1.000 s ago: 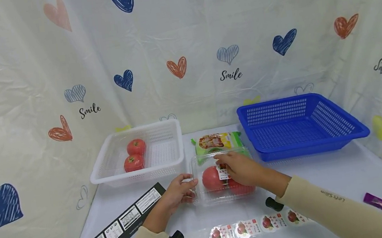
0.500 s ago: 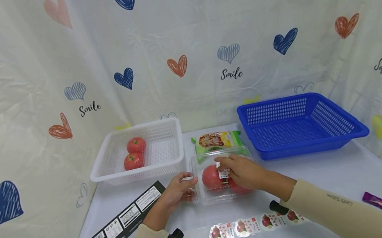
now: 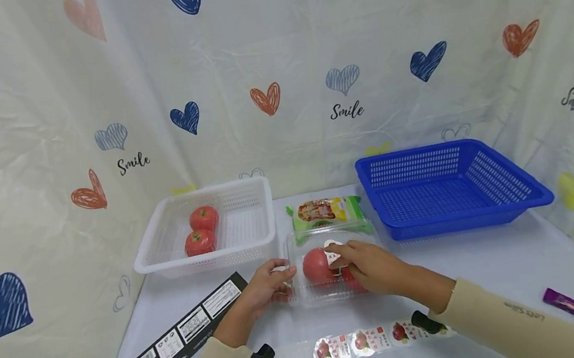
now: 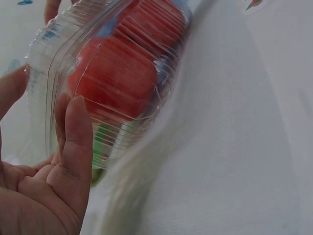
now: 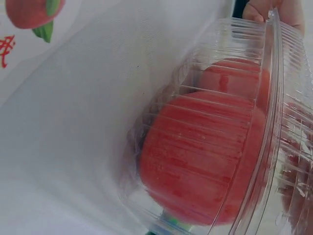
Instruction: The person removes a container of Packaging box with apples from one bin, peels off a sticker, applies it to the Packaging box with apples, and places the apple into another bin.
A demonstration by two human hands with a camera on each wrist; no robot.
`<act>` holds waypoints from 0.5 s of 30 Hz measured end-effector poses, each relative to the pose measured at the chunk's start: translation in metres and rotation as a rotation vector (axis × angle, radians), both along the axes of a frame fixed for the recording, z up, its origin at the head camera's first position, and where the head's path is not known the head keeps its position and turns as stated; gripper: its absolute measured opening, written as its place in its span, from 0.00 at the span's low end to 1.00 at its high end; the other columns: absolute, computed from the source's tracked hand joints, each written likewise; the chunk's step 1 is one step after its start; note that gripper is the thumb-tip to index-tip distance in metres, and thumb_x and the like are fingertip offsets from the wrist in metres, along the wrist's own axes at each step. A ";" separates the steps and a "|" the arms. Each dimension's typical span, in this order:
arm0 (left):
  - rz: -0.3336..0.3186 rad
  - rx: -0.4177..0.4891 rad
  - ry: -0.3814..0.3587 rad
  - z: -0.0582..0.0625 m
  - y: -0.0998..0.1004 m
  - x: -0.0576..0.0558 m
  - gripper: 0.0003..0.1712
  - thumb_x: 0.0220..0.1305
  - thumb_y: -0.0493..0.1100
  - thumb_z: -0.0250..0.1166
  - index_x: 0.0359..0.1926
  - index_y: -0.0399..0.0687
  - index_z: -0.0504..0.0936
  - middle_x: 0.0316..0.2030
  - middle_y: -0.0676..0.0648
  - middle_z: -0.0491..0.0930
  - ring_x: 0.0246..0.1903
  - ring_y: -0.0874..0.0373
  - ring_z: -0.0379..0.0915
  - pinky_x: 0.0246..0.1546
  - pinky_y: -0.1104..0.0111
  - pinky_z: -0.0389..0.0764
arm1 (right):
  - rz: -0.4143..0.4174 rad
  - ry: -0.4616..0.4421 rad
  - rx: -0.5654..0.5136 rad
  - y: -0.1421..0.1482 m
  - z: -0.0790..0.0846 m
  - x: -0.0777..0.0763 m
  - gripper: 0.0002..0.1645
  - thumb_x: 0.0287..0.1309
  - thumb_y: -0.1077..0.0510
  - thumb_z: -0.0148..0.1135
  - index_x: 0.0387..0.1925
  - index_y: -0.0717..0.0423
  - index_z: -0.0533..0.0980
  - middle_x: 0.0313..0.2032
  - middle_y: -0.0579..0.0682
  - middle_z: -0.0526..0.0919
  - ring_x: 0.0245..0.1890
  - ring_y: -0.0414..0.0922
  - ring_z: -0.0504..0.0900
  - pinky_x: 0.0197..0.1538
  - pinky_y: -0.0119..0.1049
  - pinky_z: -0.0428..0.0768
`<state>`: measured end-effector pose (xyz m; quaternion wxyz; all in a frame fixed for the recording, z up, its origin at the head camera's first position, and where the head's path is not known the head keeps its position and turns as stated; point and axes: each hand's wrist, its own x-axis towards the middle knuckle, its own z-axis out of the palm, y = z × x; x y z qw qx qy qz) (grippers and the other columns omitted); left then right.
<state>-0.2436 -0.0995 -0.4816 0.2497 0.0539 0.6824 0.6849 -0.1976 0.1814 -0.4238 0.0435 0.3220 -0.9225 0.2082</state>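
A clear plastic clamshell box point(image 3: 308, 296) holding red tomatoes point(image 3: 317, 267) rests on the white table, its lid down. My left hand point(image 3: 267, 286) grips the box's left side, thumb at the lid edge and fingers along the lower wall, as the left wrist view shows. On top of the lid lies a white label point(image 3: 333, 253). The fingers of my right hand point(image 3: 376, 264) press on this label from the right, covering part of it. Seen from the right wrist, a large tomato point(image 5: 200, 156) fills the near end of the box; that hand is out of this view.
Behind the box lies a green snack packet point(image 3: 328, 212). A white basket point(image 3: 248, 257) with a packed pair of tomatoes stands left, a blue basket point(image 3: 451, 222) right. A strip of labels point(image 3: 333, 350) lies in front, a long black box point(image 3: 185, 338) left, a purple wrapper point(image 3: 568, 305) right.
My right hand has slid a little to the right and toward me over the label, and its sleeve covers more of the strip. The left hand and the box stay in place.
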 end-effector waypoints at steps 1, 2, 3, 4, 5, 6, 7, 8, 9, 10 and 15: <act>0.000 -0.002 0.001 -0.001 0.000 0.000 0.43 0.59 0.55 0.70 0.65 0.34 0.62 0.37 0.38 0.78 0.25 0.57 0.76 0.28 0.67 0.82 | 0.001 0.007 0.000 0.001 0.000 0.001 0.33 0.61 0.69 0.55 0.68 0.53 0.65 0.47 0.36 0.84 0.58 0.46 0.75 0.59 0.48 0.74; 0.001 -0.004 0.003 -0.001 -0.001 0.000 0.43 0.59 0.55 0.70 0.65 0.34 0.62 0.37 0.38 0.78 0.25 0.57 0.76 0.28 0.67 0.82 | 0.000 0.014 0.004 0.002 0.000 0.002 0.33 0.61 0.69 0.56 0.68 0.54 0.66 0.47 0.36 0.84 0.58 0.46 0.74 0.59 0.48 0.73; 0.001 -0.006 0.004 -0.001 -0.001 0.000 0.43 0.59 0.55 0.70 0.65 0.34 0.62 0.37 0.38 0.79 0.24 0.57 0.76 0.28 0.67 0.82 | 0.001 0.018 0.003 0.003 0.000 0.003 0.33 0.61 0.69 0.56 0.68 0.54 0.66 0.48 0.36 0.84 0.58 0.47 0.74 0.59 0.48 0.73; 0.002 -0.008 0.004 -0.002 -0.001 0.000 0.43 0.59 0.55 0.70 0.65 0.34 0.62 0.37 0.38 0.79 0.24 0.57 0.76 0.28 0.67 0.82 | 0.002 0.024 0.003 0.004 0.000 0.004 0.33 0.60 0.68 0.56 0.67 0.54 0.67 0.48 0.36 0.84 0.58 0.47 0.74 0.59 0.48 0.73; 0.004 -0.008 0.000 -0.002 -0.001 0.000 0.43 0.59 0.55 0.70 0.65 0.35 0.62 0.37 0.38 0.79 0.24 0.57 0.76 0.28 0.67 0.82 | 0.003 0.030 0.005 0.005 0.000 0.005 0.33 0.60 0.68 0.57 0.67 0.54 0.67 0.48 0.36 0.84 0.58 0.47 0.74 0.59 0.48 0.73; 0.004 -0.010 0.003 -0.002 0.000 0.001 0.43 0.60 0.55 0.70 0.65 0.35 0.63 0.37 0.38 0.79 0.24 0.58 0.76 0.28 0.67 0.82 | 0.000 0.030 0.003 0.006 -0.001 0.005 0.32 0.60 0.68 0.57 0.67 0.54 0.68 0.48 0.36 0.83 0.58 0.46 0.74 0.60 0.47 0.73; 0.005 -0.013 0.005 -0.002 0.000 0.001 0.43 0.60 0.55 0.70 0.65 0.35 0.63 0.37 0.38 0.79 0.24 0.58 0.76 0.28 0.67 0.82 | -0.001 0.036 0.000 0.007 -0.001 0.006 0.32 0.60 0.68 0.57 0.67 0.54 0.68 0.48 0.36 0.83 0.57 0.46 0.75 0.59 0.47 0.74; 0.005 -0.016 0.006 -0.002 0.000 0.001 0.42 0.60 0.55 0.70 0.65 0.35 0.63 0.37 0.38 0.79 0.24 0.58 0.76 0.28 0.67 0.82 | 0.000 0.045 -0.003 0.008 -0.001 0.007 0.32 0.60 0.68 0.57 0.66 0.53 0.69 0.48 0.37 0.83 0.56 0.46 0.75 0.58 0.47 0.74; 0.006 -0.018 0.005 -0.002 0.001 0.001 0.42 0.60 0.55 0.70 0.65 0.35 0.63 0.37 0.38 0.79 0.24 0.58 0.76 0.28 0.67 0.82 | 0.000 0.050 -0.007 0.010 -0.002 0.007 0.31 0.60 0.69 0.57 0.66 0.54 0.69 0.48 0.37 0.84 0.55 0.45 0.76 0.57 0.46 0.75; 0.007 -0.020 0.004 -0.001 0.001 0.001 0.42 0.60 0.55 0.70 0.65 0.35 0.63 0.36 0.38 0.79 0.24 0.58 0.76 0.28 0.67 0.82 | 0.001 0.057 -0.009 0.011 -0.002 0.008 0.31 0.60 0.69 0.57 0.66 0.54 0.70 0.47 0.37 0.84 0.54 0.45 0.76 0.57 0.46 0.76; 0.008 -0.034 -0.001 0.000 0.001 0.000 0.40 0.61 0.54 0.69 0.65 0.36 0.63 0.37 0.37 0.79 0.25 0.57 0.76 0.28 0.67 0.82 | 0.002 0.083 -0.025 0.017 -0.005 0.008 0.31 0.60 0.69 0.57 0.65 0.54 0.70 0.46 0.37 0.84 0.51 0.43 0.77 0.54 0.44 0.78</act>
